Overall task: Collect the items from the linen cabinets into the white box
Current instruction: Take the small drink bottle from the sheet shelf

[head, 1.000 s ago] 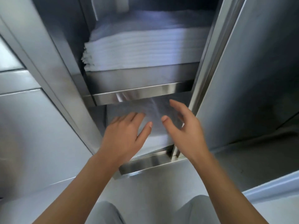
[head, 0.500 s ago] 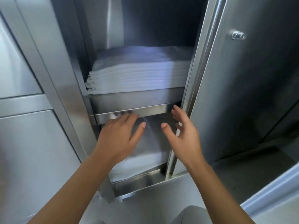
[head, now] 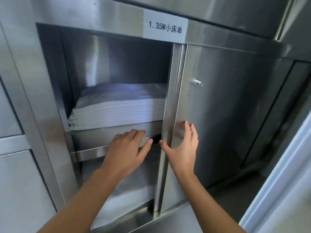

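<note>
Our left hand (head: 127, 148) lies palm-down with its fingers spread loosely across the front lip of the steel shelf (head: 90, 153), gripping nothing, and our right hand (head: 182, 148) is held open just beside it, thumb pointing toward the left thumb, fingers raised against the edge of the sliding door (head: 218, 115); it too holds nothing. The two thumbs are near each other but apart. Both forearms reach up from the bottom of the view. On the shelf above our hands sits a stack of folded white sheets (head: 117, 110), neatly layered, its folded edges facing us and its top in bluish shadow. Below the shelf, behind our left forearm, a second pile of white linen (head: 127, 195) fills the lower compartment, its surface blurred. A label (head: 165, 27) above the opening reads "1.35M" followed by Chinese characters. A small round lock (head: 198, 83) sits on the door.
</note>
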